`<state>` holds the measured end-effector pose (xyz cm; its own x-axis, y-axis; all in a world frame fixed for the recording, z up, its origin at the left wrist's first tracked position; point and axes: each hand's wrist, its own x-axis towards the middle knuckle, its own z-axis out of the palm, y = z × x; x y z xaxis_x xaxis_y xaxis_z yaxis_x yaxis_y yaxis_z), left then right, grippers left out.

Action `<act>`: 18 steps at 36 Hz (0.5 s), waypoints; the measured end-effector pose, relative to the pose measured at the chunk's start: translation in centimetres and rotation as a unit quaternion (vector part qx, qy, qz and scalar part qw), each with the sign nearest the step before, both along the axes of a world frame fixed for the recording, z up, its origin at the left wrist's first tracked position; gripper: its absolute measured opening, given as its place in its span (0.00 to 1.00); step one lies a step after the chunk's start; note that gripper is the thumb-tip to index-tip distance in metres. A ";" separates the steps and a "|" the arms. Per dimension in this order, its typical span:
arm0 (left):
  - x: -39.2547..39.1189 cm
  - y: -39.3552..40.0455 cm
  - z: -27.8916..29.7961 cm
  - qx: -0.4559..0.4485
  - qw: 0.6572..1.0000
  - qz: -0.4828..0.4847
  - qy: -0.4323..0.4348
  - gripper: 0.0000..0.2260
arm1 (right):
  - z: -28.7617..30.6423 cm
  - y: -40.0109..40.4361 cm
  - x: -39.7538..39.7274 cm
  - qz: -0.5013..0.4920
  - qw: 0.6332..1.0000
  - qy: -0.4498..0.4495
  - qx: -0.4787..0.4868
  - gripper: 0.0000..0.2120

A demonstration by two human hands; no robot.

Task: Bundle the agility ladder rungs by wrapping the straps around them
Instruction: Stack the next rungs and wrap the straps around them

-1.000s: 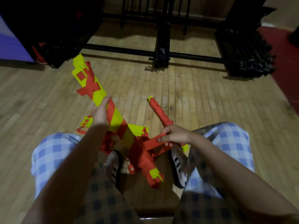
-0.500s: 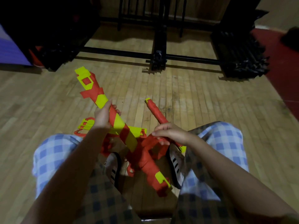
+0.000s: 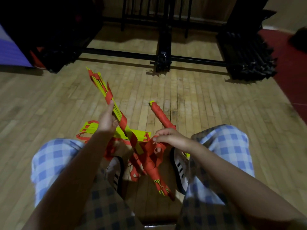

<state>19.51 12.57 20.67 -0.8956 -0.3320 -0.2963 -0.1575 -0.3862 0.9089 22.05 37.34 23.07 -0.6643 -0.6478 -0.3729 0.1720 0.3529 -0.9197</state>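
Yellow rungs, stacked into a long bundle, are being held tilted above the wooden floor by the left hand, its fingers curled round the stack. Red strap is being wound diagonally down the bundle, and the loose part is being pinched by the right hand just above a tangle between the shoes. A second, fully wrapped bundle is lying behind that hand. Wrapping appears to be midway; another taut turn is likely being called for next, with slack fed from the tangle.
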 end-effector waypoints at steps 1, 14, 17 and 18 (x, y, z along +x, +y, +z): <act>0.2 -0.2 -0.1 -0.007 1.000 -0.005 0.008 0.26 | 0.0 -0.1 0.1 -0.003 1.000 0.001 0.002 0.09; 0.0 1.8 1.2 0.179 0.983 0.014 -0.038 0.05 | -0.4 -0.9 0.5 0.036 0.999 -0.037 -0.002 0.08; -0.1 1.4 1.3 0.162 0.986 0.005 -0.049 0.03 | -0.5 -0.9 0.3 0.031 0.999 -0.041 -0.006 0.08; -0.1 1.0 0.9 0.150 0.987 0.013 -0.060 0.04 | -0.6 -0.9 0.4 0.033 0.998 -0.048 -0.005 0.08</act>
